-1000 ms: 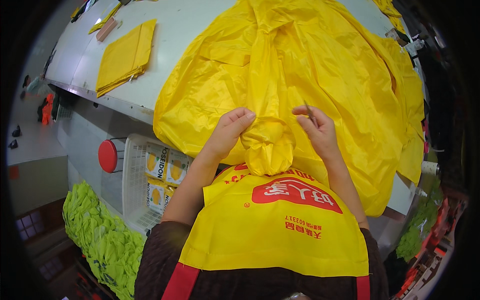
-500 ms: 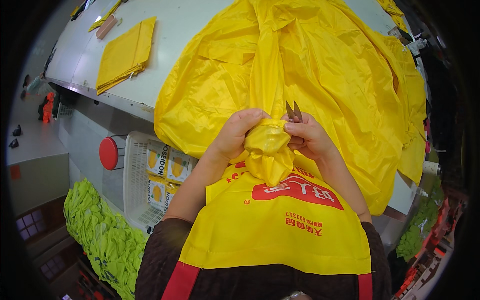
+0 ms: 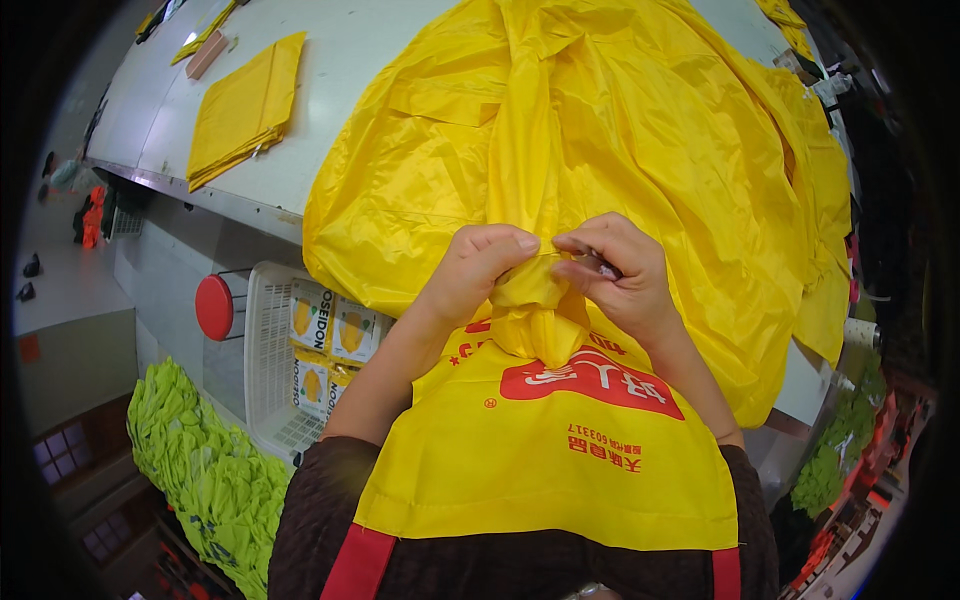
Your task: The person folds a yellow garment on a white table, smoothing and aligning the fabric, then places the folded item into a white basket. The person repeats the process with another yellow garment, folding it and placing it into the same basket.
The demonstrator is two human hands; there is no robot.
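Both hands pinch a bunched fold of the yellow garment (image 3: 600, 150) at the table (image 3: 340, 60) edge: left hand (image 3: 480, 265) closed on it, right hand (image 3: 615, 275) also gripping a small tool, mostly hidden by its fingers.

Bare left hand (image 3: 478, 268) and right hand (image 3: 622, 272), forearms uncovered to the elbow. Dark brown knit sleeves (image 3: 318, 520), pushed up. Yellow apron (image 3: 545, 460) over the chest, red printed emblem and lettering, red straps (image 3: 352, 565) at the lower corners.
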